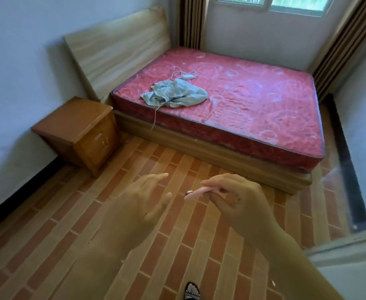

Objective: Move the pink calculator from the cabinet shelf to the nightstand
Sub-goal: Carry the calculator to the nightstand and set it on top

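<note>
The right hand [238, 198] pinches the pink calculator [196, 194] by one end, thumb above and fingers beneath, so the thin pink slab is seen edge-on and pokes out toward nine o'clock from the grip. A small dark-and-white bit shows at its far tip; I cannot tell what that is. The left hand [143, 198] hangs just beside it at nine o'clock, fingers spread and loose, holding nothing and not touching the calculator. Both hands are blurred.

The nightstand [78, 131], orange-brown wood with a door on its front, stands at ten o'clock from the hands, well apart from them, set against the white wall and just beside the bed. Its top is bare wood.

At twelve to one o'clock lies the bed, a red patterned mattress [253, 100] on a pale wooden base, with a light wood headboard [117, 53] leaning up against the wall at eleven o'clock. A crumpled pale blue cloth [175, 93] sits on the mattress near the headboard end, and a thin cord [157, 114] trails from it over the mattress edge.

Below the hands runs a floor [91, 224] of brick-patterned tile. At six o'clock, at the very bottom edge, a patterned shoe [192, 291] peeks in. Striped curtains [190, 20] frame a window [273, 3] at twelve o'clock.
</note>
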`<state>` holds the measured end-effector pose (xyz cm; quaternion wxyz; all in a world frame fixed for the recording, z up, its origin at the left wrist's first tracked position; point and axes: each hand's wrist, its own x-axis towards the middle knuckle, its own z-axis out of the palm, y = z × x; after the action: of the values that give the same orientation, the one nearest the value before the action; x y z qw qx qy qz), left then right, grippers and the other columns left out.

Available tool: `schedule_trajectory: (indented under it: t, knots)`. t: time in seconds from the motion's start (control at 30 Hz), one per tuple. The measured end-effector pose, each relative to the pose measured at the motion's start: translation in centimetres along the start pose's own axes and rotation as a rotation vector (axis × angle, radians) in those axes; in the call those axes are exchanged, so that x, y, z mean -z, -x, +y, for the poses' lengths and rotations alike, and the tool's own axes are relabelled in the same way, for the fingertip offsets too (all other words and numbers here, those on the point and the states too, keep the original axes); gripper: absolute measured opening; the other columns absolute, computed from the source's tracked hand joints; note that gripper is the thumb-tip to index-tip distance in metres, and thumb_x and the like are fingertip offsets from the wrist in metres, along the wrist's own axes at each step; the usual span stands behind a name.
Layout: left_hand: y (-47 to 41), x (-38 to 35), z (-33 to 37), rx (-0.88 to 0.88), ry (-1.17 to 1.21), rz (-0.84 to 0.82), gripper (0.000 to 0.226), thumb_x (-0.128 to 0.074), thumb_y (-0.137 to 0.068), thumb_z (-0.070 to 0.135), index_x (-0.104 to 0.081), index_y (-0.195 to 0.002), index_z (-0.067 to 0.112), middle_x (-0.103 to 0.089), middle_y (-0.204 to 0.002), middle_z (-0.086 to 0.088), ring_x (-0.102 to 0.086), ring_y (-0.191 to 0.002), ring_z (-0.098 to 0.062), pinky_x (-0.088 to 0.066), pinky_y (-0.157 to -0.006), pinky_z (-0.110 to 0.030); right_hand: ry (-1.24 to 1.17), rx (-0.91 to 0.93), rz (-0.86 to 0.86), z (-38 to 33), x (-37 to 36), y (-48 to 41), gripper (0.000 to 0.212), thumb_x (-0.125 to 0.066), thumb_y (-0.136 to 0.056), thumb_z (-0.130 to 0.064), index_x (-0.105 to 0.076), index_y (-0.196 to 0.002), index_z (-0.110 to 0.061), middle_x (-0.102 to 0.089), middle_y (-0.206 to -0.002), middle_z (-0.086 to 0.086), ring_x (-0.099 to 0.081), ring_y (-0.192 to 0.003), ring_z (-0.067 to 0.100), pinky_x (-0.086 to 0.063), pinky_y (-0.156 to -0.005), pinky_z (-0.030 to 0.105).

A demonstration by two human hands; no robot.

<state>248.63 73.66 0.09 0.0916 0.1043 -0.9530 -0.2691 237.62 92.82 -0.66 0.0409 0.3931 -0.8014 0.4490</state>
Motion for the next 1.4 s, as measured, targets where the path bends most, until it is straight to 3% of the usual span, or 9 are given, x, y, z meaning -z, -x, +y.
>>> schedule_trajectory:
  t: [0.07, 0.23, 0.43, 0.53, 0.7, 0.93, 1.13, 1.27, 1.4]
  knots:
    - [-1.6, 0.2, -1.5, 0.066, 0.022, 0.013, 0.050, -0.035, -0.087, 0.060, -0.034, -0.133, 0.042, -0.039, -0.135, 0.024, -0.032, -0.116, 0.009, -0.030, -0.090, -0.016, -0.027, 0.008, -0.045, 1.3, -1.0, -2.9, 0.016, -0.065, -0.080, -0.029, -0.071, -0.094, -0.025, -0.065, -0.091, -0.021, -0.059, -0.088, -0.003, -0.047, -0.076, 0.015]
    - [-4.2, 1.5, -5.4, 0.193, 0.003, 0.100, 0.053, -0.027, -0.083, 0.063, -0.035, -0.132, 0.044, -0.033, -0.126, 0.032, -0.029, -0.116, 0.014, -0.021, -0.084, -0.005, -0.110, 0.061, -0.196, 2.6, -5.3, -9.7, 0.019, -0.062, -0.078, -0.033, -0.070, -0.095, -0.026, -0.067, -0.092, -0.017, -0.062, -0.088, 0.002, -0.052, -0.074, 0.025]
    - [-9.2, 4.0, -12.2, 0.327, 0.092, 0.186, 0.046, -0.036, -0.088, 0.057, -0.038, -0.132, 0.041, -0.039, -0.131, 0.026, -0.034, -0.115, 0.010, -0.030, -0.088, -0.017, -0.138, 0.164, -0.325, 2.8, -12.2, -19.1, 0.018, -0.070, -0.078, -0.024, -0.070, -0.095, -0.029, -0.066, -0.092, -0.020, -0.062, -0.088, 0.002, -0.054, -0.074, 0.029]
    - [-12.6, 6.0, -16.4, 0.355, 0.078, 0.213, 0.048, -0.037, -0.087, 0.059, -0.039, -0.131, 0.040, -0.041, -0.135, 0.022, -0.036, -0.120, 0.006, -0.033, -0.093, -0.019, -0.148, 0.204, -0.348, 2.7, -15.7, -24.5, 0.016, -0.066, -0.077, -0.030, -0.070, -0.093, -0.029, -0.064, -0.090, -0.024, -0.061, -0.087, 0.000, -0.052, -0.074, 0.026]
    - [-19.0, 10.7, -22.6, 0.343, 0.031, 0.242, 0.047, -0.036, -0.088, 0.058, -0.040, -0.131, 0.040, -0.041, -0.133, 0.025, -0.035, -0.120, 0.008, -0.036, -0.098, -0.023, -0.120, 0.248, -0.365, 2.3, -21.6, -33.6, 0.023, -0.074, -0.076, -0.016, -0.070, -0.095, -0.029, -0.067, -0.092, -0.017, -0.062, -0.089, 0.003, -0.054, -0.074, 0.034]
    - [-26.1, 13.9, -29.4, 0.377, 0.041, 0.190, 0.055, -0.029, -0.083, 0.066, -0.034, -0.133, 0.043, -0.035, -0.133, 0.028, -0.027, -0.116, 0.015, -0.027, -0.089, -0.011, -0.168, 0.230, -0.376, 3.0, -27.9, -42.9, 0.022, -0.072, -0.076, -0.013, -0.070, -0.095, -0.025, -0.069, -0.093, -0.012, -0.062, -0.092, 0.005, -0.054, -0.075, 0.034]
    - [-33.6, 15.1, -34.2, 0.394, 0.035, 0.154, 0.049, -0.034, -0.087, 0.058, -0.032, -0.134, 0.044, -0.033, -0.135, 0.028, -0.022, -0.114, 0.017, -0.023, -0.084, -0.003, -0.188, 0.193, -0.416, 6.3, -32.2, -50.9, 0.022, -0.072, -0.077, -0.011, -0.071, -0.094, -0.025, -0.068, -0.091, -0.017, -0.062, -0.089, 0.003, -0.052, -0.075, 0.028]
    - [-40.3, 16.0, -37.6, 0.408, -0.011, 0.179, 0.048, -0.033, -0.088, 0.057, -0.033, -0.134, 0.043, -0.035, -0.139, 0.025, -0.023, -0.118, 0.015, -0.025, -0.094, -0.009, -0.197, 0.199, -0.412, 9.1, -34.7, -57.9, 0.027, -0.073, -0.076, -0.008, -0.070, -0.093, -0.030, -0.066, -0.092, -0.023, -0.062, -0.090, 0.002, -0.053, -0.075, 0.027]
    - [-48.0, 17.5, -40.1, 0.400, -0.042, 0.170, 0.048, -0.032, -0.086, 0.060, -0.034, -0.132, 0.045, -0.038, -0.137, 0.025, -0.031, -0.122, 0.009, -0.034, -0.097, -0.013, -0.182, 0.244, -0.390, 11.7, -35.9, -65.9, 0.024, -0.072, -0.077, -0.010, -0.071, -0.094, -0.027, -0.068, -0.093, -0.017, -0.062, -0.090, 0.001, -0.053, -0.076, 0.027]
